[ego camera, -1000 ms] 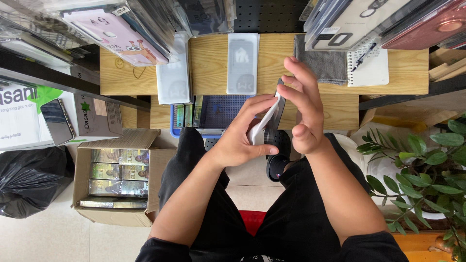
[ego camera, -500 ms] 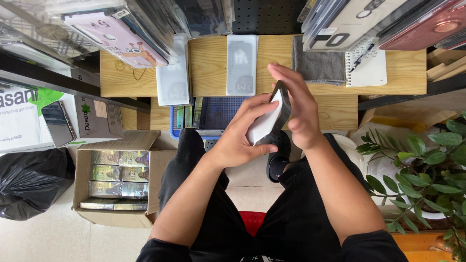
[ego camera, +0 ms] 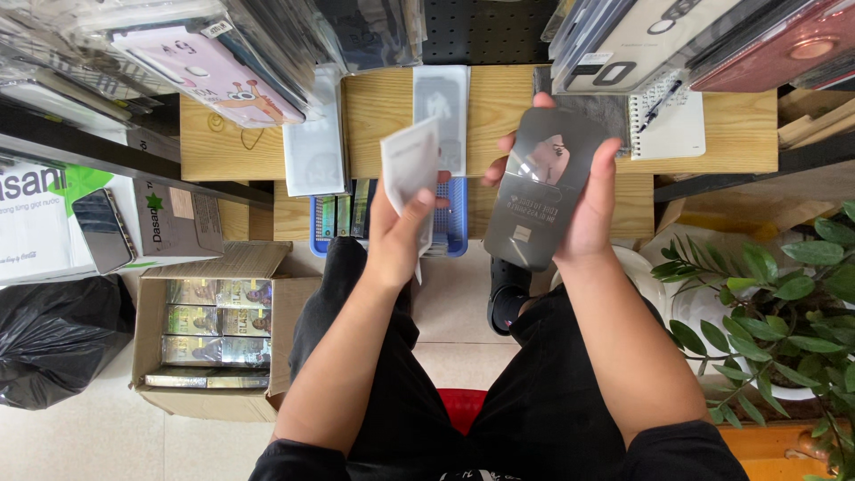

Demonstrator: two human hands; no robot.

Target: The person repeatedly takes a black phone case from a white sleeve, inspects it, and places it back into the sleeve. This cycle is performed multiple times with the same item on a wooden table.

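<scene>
Above the blue plastic basket (ego camera: 454,227), the left hand (ego camera: 401,233) is pinching a white paper sleeve (ego camera: 410,165) while the right hand's (ego camera: 583,209) loosely curled fingers are cradling a glossy dark rectangular screen protector (ego camera: 543,191), possibly risking a slip.

Open air between left hand (ego camera: 403,227) and right hand (ego camera: 583,209), above the blue basket (ego camera: 450,233). Bare wood on the counter (ego camera: 521,111) between white sleeve (ego camera: 443,116) and notebook (ego camera: 668,125). Overhead, crowded by hanging cases (ego camera: 223,76). Blocked to the right by the plant (ego camera: 766,303), to the left by box (ego camera: 209,330) and black bag (ego camera: 53,343). Free floor (ego camera: 454,307) between the knees.
</scene>
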